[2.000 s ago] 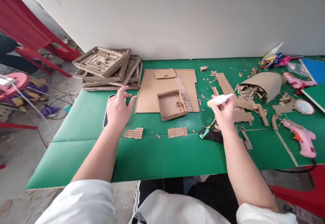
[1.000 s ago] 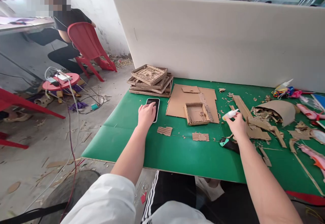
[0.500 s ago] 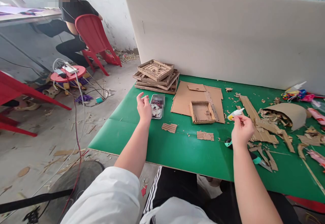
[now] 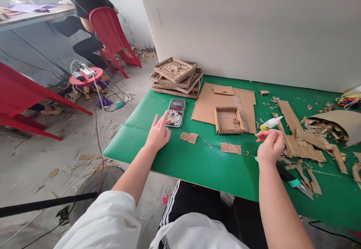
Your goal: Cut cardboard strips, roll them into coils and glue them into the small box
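My left hand (image 4: 159,133) is open, its fingers stretched out over the lower left edge of a smartphone (image 4: 175,113) with a dog on its lit screen. My right hand (image 4: 270,146) hovers over the right part of the table, fingers curled in; whether they hold anything is hidden. Just beyond it lies a small white glue bottle (image 4: 272,123) with a yellow label. A utility knife (image 4: 293,181) lies beside the right forearm, partly covered by it. Between the hands are two corrugated cardboard pieces (image 4: 188,137) (image 4: 230,148) and a shallow cardboard box (image 4: 229,121).
Stacked cardboard trays (image 4: 176,74) stand at the back left of the green table (image 4: 194,170). A flat cardboard sheet (image 4: 204,106) lies under the box. Torn cardboard strips (image 4: 304,143) crowd the right. A white panel (image 4: 248,27) rises behind. A person sits on a red chair (image 4: 108,27).
My left hand has come down and nearer, its fingers now reaching over the phone's edge. The fingers of my right hand have shifted away from the glue bottle. The view has turned slightly left.
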The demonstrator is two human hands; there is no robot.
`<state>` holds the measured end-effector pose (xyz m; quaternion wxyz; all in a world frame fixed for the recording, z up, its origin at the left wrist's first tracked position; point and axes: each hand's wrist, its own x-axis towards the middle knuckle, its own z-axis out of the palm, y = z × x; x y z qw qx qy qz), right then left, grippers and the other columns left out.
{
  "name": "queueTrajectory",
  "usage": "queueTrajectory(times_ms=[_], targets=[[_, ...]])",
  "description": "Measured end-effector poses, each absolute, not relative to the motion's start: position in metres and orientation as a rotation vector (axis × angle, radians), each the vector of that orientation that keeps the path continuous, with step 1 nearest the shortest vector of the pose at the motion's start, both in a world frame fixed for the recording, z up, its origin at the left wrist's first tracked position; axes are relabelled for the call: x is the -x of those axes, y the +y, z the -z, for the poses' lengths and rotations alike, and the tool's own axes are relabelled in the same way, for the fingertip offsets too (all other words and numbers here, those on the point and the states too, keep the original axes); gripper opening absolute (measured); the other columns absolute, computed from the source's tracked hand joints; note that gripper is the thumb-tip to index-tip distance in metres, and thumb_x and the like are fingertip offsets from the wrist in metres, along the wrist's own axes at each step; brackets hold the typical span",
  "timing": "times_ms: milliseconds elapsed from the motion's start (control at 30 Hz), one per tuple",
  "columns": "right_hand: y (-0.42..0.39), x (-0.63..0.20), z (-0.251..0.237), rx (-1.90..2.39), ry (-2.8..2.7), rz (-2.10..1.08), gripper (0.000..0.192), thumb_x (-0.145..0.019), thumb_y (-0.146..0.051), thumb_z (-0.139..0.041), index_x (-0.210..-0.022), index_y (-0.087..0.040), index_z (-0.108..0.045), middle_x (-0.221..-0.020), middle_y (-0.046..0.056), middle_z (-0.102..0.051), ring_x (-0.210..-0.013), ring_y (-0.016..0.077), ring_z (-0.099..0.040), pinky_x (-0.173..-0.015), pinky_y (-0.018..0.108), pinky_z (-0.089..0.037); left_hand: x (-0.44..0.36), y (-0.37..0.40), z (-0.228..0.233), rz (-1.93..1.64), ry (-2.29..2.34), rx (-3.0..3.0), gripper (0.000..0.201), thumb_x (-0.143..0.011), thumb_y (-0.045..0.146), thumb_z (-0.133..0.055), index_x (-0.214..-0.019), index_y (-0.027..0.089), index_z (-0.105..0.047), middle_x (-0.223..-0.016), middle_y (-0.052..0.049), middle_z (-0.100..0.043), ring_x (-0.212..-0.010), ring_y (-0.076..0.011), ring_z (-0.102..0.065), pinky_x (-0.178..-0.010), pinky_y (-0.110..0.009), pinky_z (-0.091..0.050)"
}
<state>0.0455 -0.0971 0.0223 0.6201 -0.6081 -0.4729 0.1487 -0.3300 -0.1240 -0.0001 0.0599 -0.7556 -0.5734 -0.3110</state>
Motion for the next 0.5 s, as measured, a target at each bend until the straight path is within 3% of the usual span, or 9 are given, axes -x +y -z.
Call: queueTrajectory(times_ms=[267,500], targets=[[-0.0984,-0.0400,-0.0236,1.343,-1.121,-0.444,0.036,-0.086,-0.054,-0.043,-0.073,-0.020,-0.044,-0.057,-0.003,-0.058,-0.044,0.0091,-0.050,-0.045,0.023,-0.043,0.3246,-0.1206,0.0016,0.707,-1.635,2.336,0.085,-0.077,0.006,-0.038,-0.148,0.018,0.007,-0.146,-0.021,-0.037,-0.112,-0.0251,-0.062,-0.113,-0.056,-0.025],[-0.0996,-0.0387,-0.0255,1.325,-1.124,-0.458,0.037,-0.086,-0.056,-0.042,-0.074,-0.021,-0.045,-0.056,-0.003,-0.057,-0.043,0.0106,-0.050,-0.044,0.026,-0.043,0.3269,-0.1291,-0.0004,0.742,-1.682,2.245,0.079,-0.079,0.014,-0.045,-0.148,0.015,-0.006,-0.126,-0.013,-0.062,-0.114,-0.0253,-0.061,-0.116,-0.057,-0.017]])
